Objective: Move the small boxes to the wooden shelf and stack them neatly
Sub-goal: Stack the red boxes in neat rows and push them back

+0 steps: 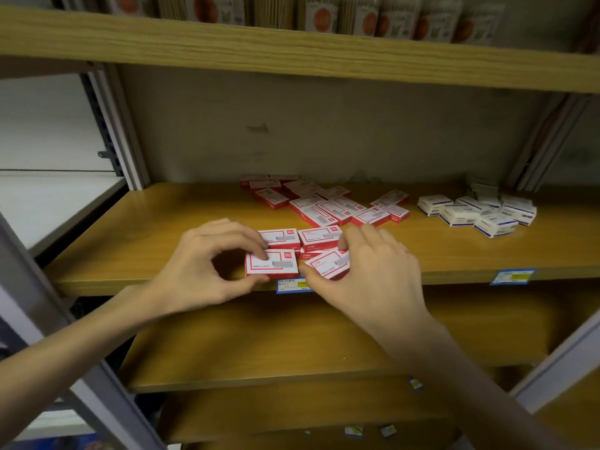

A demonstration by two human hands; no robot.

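Above you, hanging packets (321,19) with orange circles line the top shelf; blue price labels (512,276) mark the board's edge below.

On the wooden shelf (136,235), near its front edge, the left hand (207,267) pinches a red-and-white small box (272,264) between thumb and forefinger. Just right of that box, the right hand (370,271) holds a second red box (328,263), tilted, thumb at its near corner. Directly behind these two, two more red boxes (300,238) lie flat side by side. Farther back from the pinched box, a loose heap of red boxes (324,203) spreads toward the shelf's back wall. Well to the right of the heap sits a cluster of white boxes (477,211). A blue price label (292,285) is stuck to the shelf edge below the hands.
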